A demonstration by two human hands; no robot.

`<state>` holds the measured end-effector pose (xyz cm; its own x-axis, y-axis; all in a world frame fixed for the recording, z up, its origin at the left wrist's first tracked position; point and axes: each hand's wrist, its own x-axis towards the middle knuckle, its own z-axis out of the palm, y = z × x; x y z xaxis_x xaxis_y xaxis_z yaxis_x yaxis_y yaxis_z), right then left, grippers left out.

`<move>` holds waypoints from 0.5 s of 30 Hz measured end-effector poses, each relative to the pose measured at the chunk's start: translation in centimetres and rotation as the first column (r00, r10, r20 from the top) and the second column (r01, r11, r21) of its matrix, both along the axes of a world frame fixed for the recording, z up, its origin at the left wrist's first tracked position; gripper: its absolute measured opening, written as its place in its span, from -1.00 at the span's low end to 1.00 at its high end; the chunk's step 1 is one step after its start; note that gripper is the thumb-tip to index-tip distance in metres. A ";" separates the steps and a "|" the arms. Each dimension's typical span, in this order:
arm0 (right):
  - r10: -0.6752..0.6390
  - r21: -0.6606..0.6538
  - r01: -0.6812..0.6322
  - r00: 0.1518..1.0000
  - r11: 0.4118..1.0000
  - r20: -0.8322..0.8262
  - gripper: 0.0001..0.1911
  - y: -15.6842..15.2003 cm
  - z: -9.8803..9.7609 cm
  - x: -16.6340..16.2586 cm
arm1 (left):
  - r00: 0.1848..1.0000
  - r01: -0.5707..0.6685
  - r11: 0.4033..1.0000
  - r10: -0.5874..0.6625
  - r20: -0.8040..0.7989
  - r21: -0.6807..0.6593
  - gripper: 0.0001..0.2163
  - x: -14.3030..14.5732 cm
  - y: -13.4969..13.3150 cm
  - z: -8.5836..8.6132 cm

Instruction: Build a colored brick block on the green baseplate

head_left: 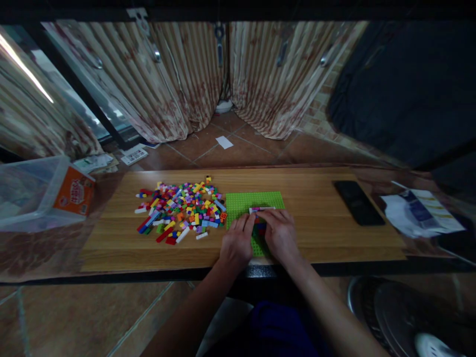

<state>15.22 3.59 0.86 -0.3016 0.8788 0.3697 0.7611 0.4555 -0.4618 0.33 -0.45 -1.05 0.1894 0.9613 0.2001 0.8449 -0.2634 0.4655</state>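
Note:
A green studded baseplate (238, 201) lies on the wooden board, with a small structure of toy bricks (262, 210) on it. White, purple, red and blue bricks show between my hands. My left hand (237, 243) rests over the plate's left part, its fingers closed together against the structure's left end. From the right, my right hand (281, 234) curls its fingers and thumb around the same bricks. The fingertips of both hands nearly meet, and they hide much of the structure. Left of the plate lies a pile of loose colourful bricks (189, 206).
A black phone (359, 202) lies on the right part of the wooden board (312, 198). Beyond it are papers and a packet (424, 210). A clear plastic box (33, 193) with an orange label stands at the far left. Striped curtains (186, 84) hang behind.

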 end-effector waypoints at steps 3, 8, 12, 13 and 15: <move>0.001 0.017 -0.001 1.000 1.000 0.010 -0.59 -0.1 -0.2 -0.1 | 0.999 -0.007 1.000 0.007 -0.052 0.014 -0.43 0.1 0.0 -0.2; -0.018 0.021 0.017 0.999 1.000 0.047 -0.60 -0.2 -0.1 -0.4 | 0.994 -0.017 1.000 0.019 -0.112 0.019 -0.47 0.4 0.1 0.0; -0.029 0.015 0.028 0.998 0.999 0.065 -0.60 -0.3 -0.1 -0.6 | 0.989 -0.026 0.999 0.029 -0.147 0.023 -0.52 0.8 0.2 0.5; -0.027 0.013 0.026 0.998 1.000 0.064 -0.59 -0.4 -0.1 -0.6 | 0.987 -0.029 0.999 0.032 -0.158 0.023 -0.53 1.0 0.2 0.6; -0.022 0.004 0.022 0.997 1.000 0.071 -0.59 -0.4 -0.1 -0.6 | 0.983 -0.035 0.999 0.038 -0.177 0.021 -0.55 1.2 0.3 0.8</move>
<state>14.65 3.19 0.77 -0.3079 0.8843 0.3509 0.8015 0.4398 -0.4052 1.50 -0.19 -0.24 0.1886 0.9647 0.1836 0.9228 -0.2381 0.3030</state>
